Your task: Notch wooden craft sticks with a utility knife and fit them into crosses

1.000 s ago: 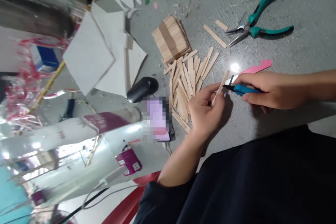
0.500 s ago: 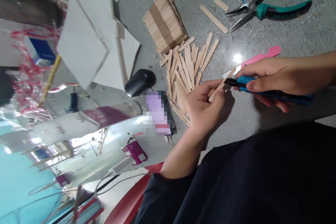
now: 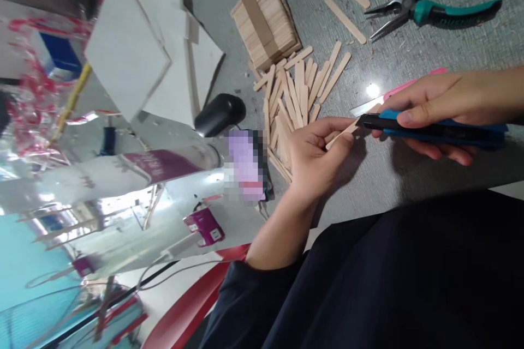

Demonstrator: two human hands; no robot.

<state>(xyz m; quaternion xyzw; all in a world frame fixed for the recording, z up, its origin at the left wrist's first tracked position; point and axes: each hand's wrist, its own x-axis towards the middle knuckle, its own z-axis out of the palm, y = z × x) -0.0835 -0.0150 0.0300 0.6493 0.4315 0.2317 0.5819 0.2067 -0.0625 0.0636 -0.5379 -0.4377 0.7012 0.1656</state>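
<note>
My left hand (image 3: 317, 155) pinches a wooden craft stick (image 3: 343, 134) between thumb and fingers, holding it slantwise over the table. My right hand (image 3: 442, 101) is wrapped around a blue and black utility knife (image 3: 434, 130). The knife's tip meets the stick near its middle, just past my left thumb. Under and behind my right hand lies a pink-handled knife (image 3: 399, 89) with a bare blade, partly covered by the hand. A loose pile of craft sticks (image 3: 297, 92) spreads beyond my left hand, beside a banded bundle of sticks (image 3: 268, 22).
Teal-handled pliers (image 3: 409, 8) lie open at the far right, near two loose stick pieces (image 3: 346, 19). Left of the pile are a black computer mouse (image 3: 221, 114), a blurred-out phone (image 3: 248, 166), white folded board (image 3: 135, 43) and a purple box (image 3: 207, 226).
The knife has turned to show more of its black side, and its tip lies across the stick. The stick has tilted flatter. The whole view has shifted slightly.
</note>
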